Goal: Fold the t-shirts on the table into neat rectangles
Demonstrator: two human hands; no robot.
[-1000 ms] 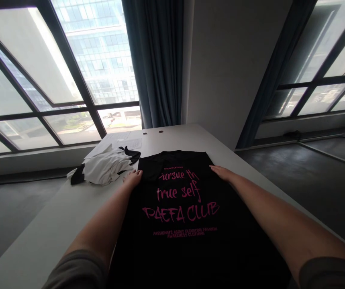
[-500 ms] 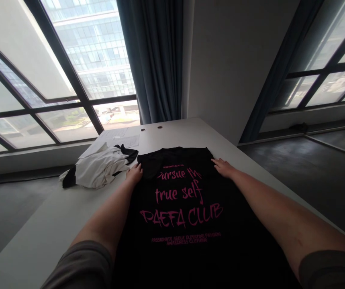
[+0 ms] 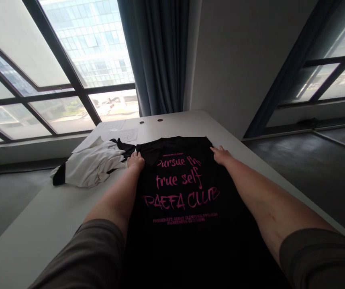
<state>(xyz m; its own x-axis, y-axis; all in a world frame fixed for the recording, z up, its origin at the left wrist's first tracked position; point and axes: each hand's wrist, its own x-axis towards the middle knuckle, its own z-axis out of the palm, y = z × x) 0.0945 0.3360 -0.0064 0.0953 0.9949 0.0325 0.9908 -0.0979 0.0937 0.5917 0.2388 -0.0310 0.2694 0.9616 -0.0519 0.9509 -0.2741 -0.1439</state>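
Observation:
A black shirt (image 3: 178, 241) with pink lettering lies spread on the white table, its far edge folded in and its lower part running toward me. At its far left edge rests my left hand (image 3: 136, 161), fingers over the cloth and slightly apart. My right hand (image 3: 220, 155) touches the far right edge, with fingers stretched toward the corner and no clear grip on the fabric. Both sides of the shirt have been drawn inward at the top.
Left of the shirt, a crumpled white and black garment (image 3: 90, 162) hangs slightly over the edge of the white table (image 3: 52, 224). Paper sheets (image 3: 124, 135) lie behind it. Windows, a blue curtain (image 3: 163, 60) and a grey wall stand beyond.
The camera view has shifted, so the shirt and table appear slightly higher. Both hands remain at the shirt's far edges, the left one now a little more over the cloth.

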